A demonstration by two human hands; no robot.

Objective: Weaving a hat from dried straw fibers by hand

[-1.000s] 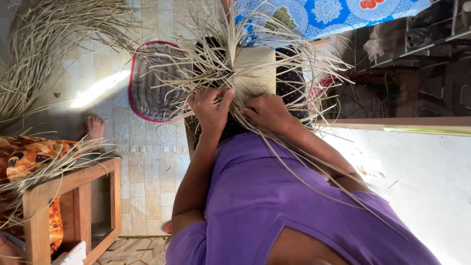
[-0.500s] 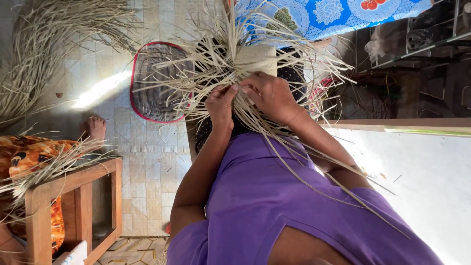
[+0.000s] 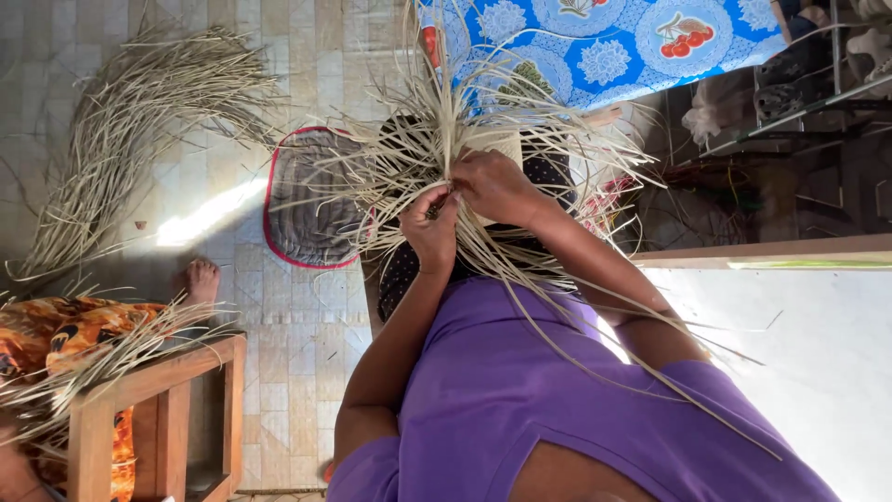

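Note:
My left hand (image 3: 433, 226) and my right hand (image 3: 495, 186) meet at the middle of the view, both closed on thin pale straw strands (image 3: 418, 153) that fan out in all directions. The strands belong to a partly woven pale straw piece (image 3: 494, 143) lying over my dark dotted lap (image 3: 400, 271). My left fingers pinch strands right beside my right thumb. Long loose strands trail down across my purple shirt (image 3: 520, 400). The weave itself is mostly hidden behind my hands.
A large heap of loose straw (image 3: 130, 130) lies on the tiled floor at upper left. A grey mat with a red border (image 3: 307, 209) lies under the strands. Another person's bare foot (image 3: 199, 280), orange clothing (image 3: 56, 325) and a wooden stool (image 3: 163, 409) are at lower left. A blue patterned cloth (image 3: 604, 46) hangs at top.
My two hands have drawn closer together on the strands, and the left hand has shifted slightly toward the right one. The straw fan has moved with them.

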